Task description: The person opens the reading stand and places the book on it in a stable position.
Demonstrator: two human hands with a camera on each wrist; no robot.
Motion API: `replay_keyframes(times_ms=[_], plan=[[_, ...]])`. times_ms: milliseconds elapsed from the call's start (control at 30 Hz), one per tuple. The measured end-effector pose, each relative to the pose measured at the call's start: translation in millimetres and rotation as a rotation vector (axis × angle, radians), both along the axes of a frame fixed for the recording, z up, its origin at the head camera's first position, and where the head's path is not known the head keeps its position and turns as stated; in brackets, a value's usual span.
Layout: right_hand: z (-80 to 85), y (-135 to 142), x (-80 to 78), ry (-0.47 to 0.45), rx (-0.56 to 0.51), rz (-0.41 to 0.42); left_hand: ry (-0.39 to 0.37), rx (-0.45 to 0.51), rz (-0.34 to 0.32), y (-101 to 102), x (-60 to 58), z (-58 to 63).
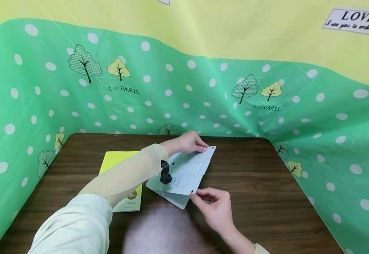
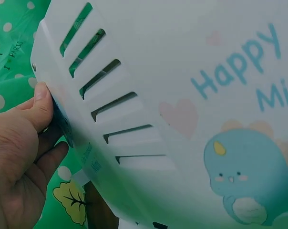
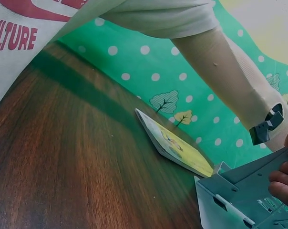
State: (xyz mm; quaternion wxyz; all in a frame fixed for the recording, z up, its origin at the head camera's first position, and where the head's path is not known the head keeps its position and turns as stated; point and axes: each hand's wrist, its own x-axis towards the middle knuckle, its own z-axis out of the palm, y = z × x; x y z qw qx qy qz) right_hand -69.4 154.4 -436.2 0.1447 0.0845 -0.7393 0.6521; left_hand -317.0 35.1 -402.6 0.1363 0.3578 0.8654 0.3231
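A pale blue folding book stand [image 1: 187, 173] printed with "Happy" and a dinosaur is raised at a tilt over the table, its lower panel [image 1: 179, 201] showing beneath. At its far corner my left hand [image 1: 190, 141] grips the edge; in the left wrist view the thumb of that hand [image 2: 20, 148] presses the front face beside a row of slots, fingers behind. My right hand [image 1: 214, 208] pinches the near corner between thumb and fingers. Brackets on the stand's underside [image 3: 244, 191] show in the right wrist view, where fingers [image 3: 284, 183] are cut off by the frame.
Left of the stand, partly under my left forearm, lies a yellow-green book [image 1: 127, 203]. The dark wooden table [image 1: 251, 169] meets a green dotted cloth [image 1: 171, 88] at the back and sides. A black wrist camera [image 1: 165, 173] sits on my left wrist.
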Motion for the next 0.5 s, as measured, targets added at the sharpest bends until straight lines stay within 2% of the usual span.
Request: replay_keyframes(times_ms=[333,500], plan=[[-2.3,10,0.6,-0.022,0.029,-0.027,-0.042,0.037,0.074,-4,2.4,-1.6],[-2.6,13,2.1,-0.012,0.031,-0.041,-0.035,0.043,0.099,-7,0.7,-3.2]])
